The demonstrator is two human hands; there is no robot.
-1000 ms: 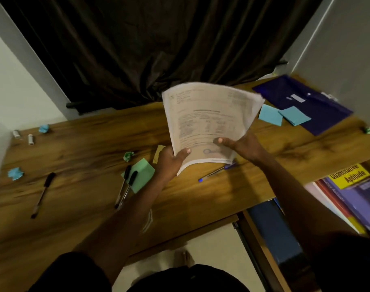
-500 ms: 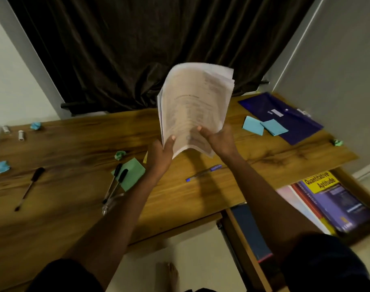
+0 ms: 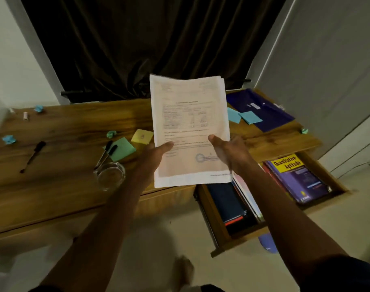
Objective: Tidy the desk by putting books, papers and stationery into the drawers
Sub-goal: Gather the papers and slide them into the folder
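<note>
both hands hold one sheaf of white printed paper sheets point(image 3: 189, 123) upright in the air above the front edge of the brown wooden desk point(image 3: 59, 165). the left hand point(image 3: 152, 157) is closed on the sheaf's lower left edge, thumb across the printed face and the other fingers hidden behind it; the right hand point(image 3: 229, 153) is closed on the lower right edge in the same way, thumb on the front near a round blue stamp. just below and to the right of the right hand the open wooden drawer point(image 3: 216, 226) holds a dark blue flat book point(image 3: 226, 201) and, further right, a purple and yellow book titled quantitative aptitude point(image 3: 293, 175). beyond the right hand, on the desk, lie two light blue sticky note pads point(image 3: 246, 116) partly on a dark blue plastic folder point(image 3: 268, 110). left of the left hand sit a yellow sticky note pad point(image 3: 142, 135), a green sticky note pad point(image 3: 123, 149) with two black pens point(image 3: 106, 153) across it, and a clear glass dish point(image 3: 110, 174) nearer the desk's front edge. further left lies another black pen point(image 3: 33, 155), with small crumpled blue paper scraps point(image 3: 9, 139) past it.
</note>
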